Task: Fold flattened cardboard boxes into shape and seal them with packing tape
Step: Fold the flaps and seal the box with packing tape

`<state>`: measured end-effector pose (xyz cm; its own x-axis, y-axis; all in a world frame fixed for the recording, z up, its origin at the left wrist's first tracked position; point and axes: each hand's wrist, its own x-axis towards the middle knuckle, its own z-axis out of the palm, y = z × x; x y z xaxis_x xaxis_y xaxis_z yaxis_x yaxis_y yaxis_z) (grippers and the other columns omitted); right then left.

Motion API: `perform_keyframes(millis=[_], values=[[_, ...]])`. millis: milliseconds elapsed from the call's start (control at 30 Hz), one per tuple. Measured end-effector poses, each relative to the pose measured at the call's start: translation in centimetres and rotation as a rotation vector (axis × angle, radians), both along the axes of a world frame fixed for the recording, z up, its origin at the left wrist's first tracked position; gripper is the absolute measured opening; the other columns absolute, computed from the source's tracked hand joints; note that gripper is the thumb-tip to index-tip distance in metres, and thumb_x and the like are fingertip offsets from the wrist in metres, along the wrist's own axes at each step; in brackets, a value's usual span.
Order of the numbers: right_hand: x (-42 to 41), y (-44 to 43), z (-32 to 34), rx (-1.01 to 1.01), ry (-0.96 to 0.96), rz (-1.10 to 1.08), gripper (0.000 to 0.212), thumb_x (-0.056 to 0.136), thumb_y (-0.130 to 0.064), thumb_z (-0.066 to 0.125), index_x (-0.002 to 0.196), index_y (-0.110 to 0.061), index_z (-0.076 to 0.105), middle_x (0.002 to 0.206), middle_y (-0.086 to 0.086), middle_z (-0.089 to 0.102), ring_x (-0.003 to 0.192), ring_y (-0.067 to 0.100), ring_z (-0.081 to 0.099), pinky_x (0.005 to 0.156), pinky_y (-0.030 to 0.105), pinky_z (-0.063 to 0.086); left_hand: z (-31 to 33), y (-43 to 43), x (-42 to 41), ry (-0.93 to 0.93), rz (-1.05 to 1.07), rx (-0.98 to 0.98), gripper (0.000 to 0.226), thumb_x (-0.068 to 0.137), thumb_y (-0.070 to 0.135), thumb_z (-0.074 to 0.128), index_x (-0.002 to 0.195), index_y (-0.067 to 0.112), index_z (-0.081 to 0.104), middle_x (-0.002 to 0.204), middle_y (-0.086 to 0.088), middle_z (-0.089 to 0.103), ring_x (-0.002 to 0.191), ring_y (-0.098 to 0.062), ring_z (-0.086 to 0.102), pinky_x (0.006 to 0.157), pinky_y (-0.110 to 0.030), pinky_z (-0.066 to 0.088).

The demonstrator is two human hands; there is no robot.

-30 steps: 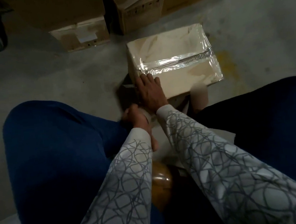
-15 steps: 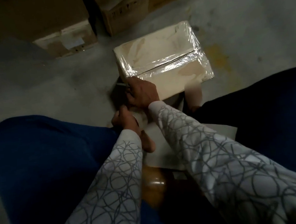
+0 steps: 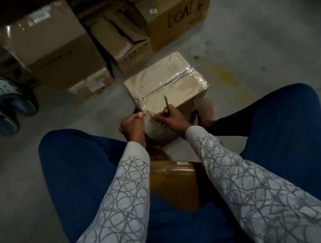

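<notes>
Left hand (image 3: 131, 124) pinches clear packing tape (image 3: 143, 105) at the tan cardboard box (image 3: 163, 81); right hand (image 3: 172, 118) grips a thin dark tool (image 3: 166, 102).

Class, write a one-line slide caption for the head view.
Seated person's left hand pinches clear tape at the near edge of a sealed cardboard box while the right hand grips a thin tool.

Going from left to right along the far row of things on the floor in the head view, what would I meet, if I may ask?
Spotted clogs → large shut box → open-flapped box → box marked "boat".
</notes>
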<state>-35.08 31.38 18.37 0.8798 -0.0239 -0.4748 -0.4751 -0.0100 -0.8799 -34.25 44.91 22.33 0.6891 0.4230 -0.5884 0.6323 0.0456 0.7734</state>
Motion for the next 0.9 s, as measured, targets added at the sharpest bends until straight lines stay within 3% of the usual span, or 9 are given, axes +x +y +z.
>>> perform_keyframes(millis=[67, 200, 300, 467, 533, 633, 733, 800, 900], values=[[-1.2, 0.7, 1.0, -0.051, -0.03, 0.063, 0.047, 0.074, -0.035, 0.087, 0.089, -0.017, 0.047, 0.087, 0.007, 0.058, 0.083, 0.023, 0.06, 0.081, 0.038, 0.05, 1.4, -0.8, -0.7, -0.002, -0.033, -0.137, 0.035, 0.079, -0.008, 0.056, 0.078, 0.018, 0.079, 0.093, -0.004, 0.077, 0.09, -0.025, 0.071, 0.088, -0.042, 0.061], [-3.3, 0.4, 1.3, -0.158, -0.088, -0.157, 0.037, 0.077, -0.022, 0.085, 0.085, -0.014, 0.05, 0.078, 0.005, 0.054, 0.073, 0.018, 0.051, 0.073, 0.037, 0.047, 2.5, -2.4, -1.8, 0.042, -0.086, -0.253, 0.033, 0.085, -0.012, 0.05, 0.099, 0.003, 0.075, 0.098, -0.01, 0.076, 0.089, -0.026, 0.069, 0.09, -0.042, 0.059], [-4.0, -0.4, 1.2, -0.281, -0.083, -0.236, 0.035, 0.076, -0.023, 0.085, 0.082, -0.013, 0.052, 0.074, -0.001, 0.053, 0.071, 0.015, 0.051, 0.071, 0.035, 0.046, 3.2, -3.7, -3.4, 0.073, -0.119, -0.361, 0.028, 0.092, -0.005, 0.049, 0.098, 0.007, 0.074, 0.089, -0.009, 0.071, 0.086, -0.023, 0.065, 0.082, -0.037, 0.056], [-4.1, -0.7, 1.2, -0.314, -0.046, -0.215, 0.043, 0.071, -0.029, 0.088, 0.081, -0.016, 0.049, 0.077, 0.0, 0.058, 0.076, 0.019, 0.057, 0.079, 0.042, 0.052, 2.9, -2.8, -3.3, 0.233, -0.165, -0.38, 0.024, 0.096, 0.018, 0.055, 0.107, 0.023, 0.077, 0.118, -0.007, 0.066, 0.116, -0.028, 0.054, 0.101, -0.045, 0.041], [-4.1, -0.8, 0.5, -0.302, -0.03, -0.182, 0.05, 0.066, -0.035, 0.09, 0.079, -0.019, 0.045, 0.085, 0.003, 0.068, 0.083, 0.021, 0.066, 0.084, 0.046, 0.056, 2.6, -1.8, -2.6, 0.312, -0.171, -0.373, 0.021, 0.093, 0.022, 0.06, 0.107, 0.023, 0.076, 0.112, -0.006, 0.062, 0.104, -0.026, 0.054, 0.086, -0.04, 0.043], [-3.6, -1.2, 0.6, -0.304, -0.008, -0.192, 0.048, 0.069, -0.043, 0.086, 0.081, -0.019, 0.047, 0.093, 0.006, 0.073, 0.093, 0.024, 0.068, 0.088, 0.046, 0.054, 1.8, -0.2, -1.9, 0.38, -0.125, -0.419, 0.015, 0.09, 0.021, 0.065, 0.101, 0.014, 0.072, 0.077, -0.002, 0.053, 0.067, -0.015, 0.044, 0.062, -0.028, 0.039], [-1.9, -2.7, 0.9, -0.337, 0.051, -0.249, 0.042, 0.083, -0.036, 0.078, 0.073, -0.021, 0.041, 0.095, 0.012, 0.071, 0.093, 0.029, 0.065, 0.086, 0.037, 0.049, 0.9, 0.7, -0.9, 0.289, 0.022, -0.518, 0.011, 0.093, 0.013, 0.054, 0.089, 0.011, 0.064, 0.067, -0.002, 0.052, 0.056, -0.013, 0.045, 0.057, -0.027, 0.038], [-0.3, -3.9, 1.1, -0.295, 0.101, -0.279, 0.04, 0.083, -0.037, 0.076, 0.071, -0.023, 0.04, 0.089, 0.011, 0.068, 0.091, 0.031, 0.066, 0.086, 0.042, 0.053, 1.0, 0.9, 0.0, 0.168, 0.129, -0.548, 0.014, 0.094, 0.008, 0.049, 0.085, 0.01, 0.06, 0.07, -0.003, 0.056, 0.058, -0.014, 0.052, 0.059, -0.028, 0.043], [2.5, -6.1, 1.3, -0.102, 0.179, -0.285, 0.029, 0.093, -0.025, 0.068, 0.074, -0.018, 0.047, 0.087, 0.011, 0.067, 0.074, 0.022, 0.065, 0.061, 0.034, 0.055, 0.6, 1.5, 2.3, 0.043, 0.225, -0.53, 0.015, 0.098, 0.006, 0.044, 0.098, 0.008, 0.059, 0.082, -0.005, 0.066, 0.071, -0.018, 0.062, 0.067, -0.031, 0.05]])
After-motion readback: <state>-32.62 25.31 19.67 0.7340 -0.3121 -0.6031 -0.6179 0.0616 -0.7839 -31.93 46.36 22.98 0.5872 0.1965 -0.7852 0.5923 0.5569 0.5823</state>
